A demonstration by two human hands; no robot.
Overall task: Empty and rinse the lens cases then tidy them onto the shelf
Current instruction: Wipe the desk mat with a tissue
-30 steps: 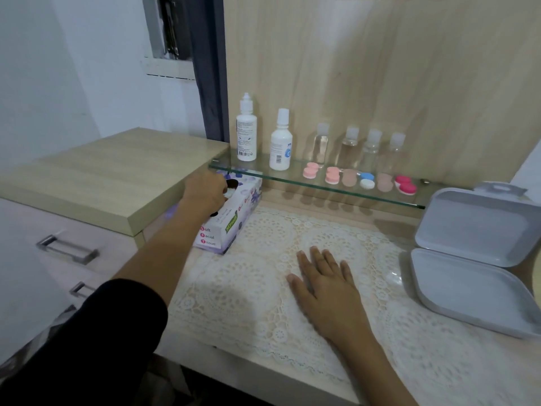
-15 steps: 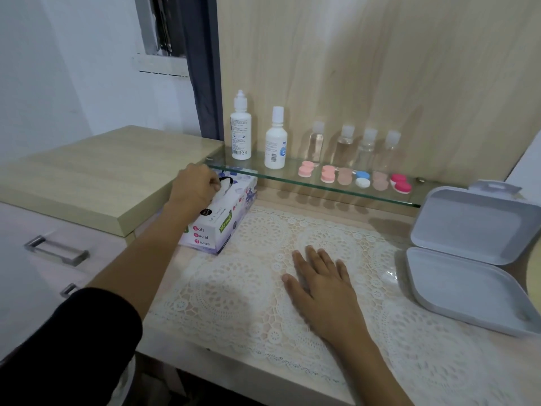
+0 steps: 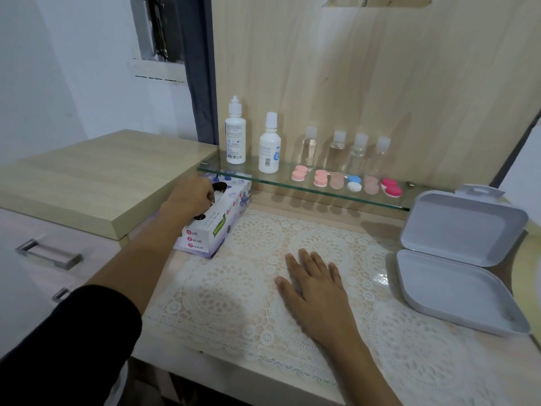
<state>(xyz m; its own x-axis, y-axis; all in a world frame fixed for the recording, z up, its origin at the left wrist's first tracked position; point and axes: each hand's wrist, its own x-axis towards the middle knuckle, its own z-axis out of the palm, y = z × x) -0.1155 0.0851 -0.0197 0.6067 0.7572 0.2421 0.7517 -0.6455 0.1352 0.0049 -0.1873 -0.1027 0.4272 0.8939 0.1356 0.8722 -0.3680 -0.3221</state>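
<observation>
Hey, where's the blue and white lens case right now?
In the head view the blue and white lens case sits on the glass shelf, right of centre, between two tan cases and in front of the clear bottles.

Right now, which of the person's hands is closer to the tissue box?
Left. The left hand rests on top of the tissue box, fingers pinching a tissue at its slot. The right hand lies flat on the lace mat, apart, to the box's right.
</observation>
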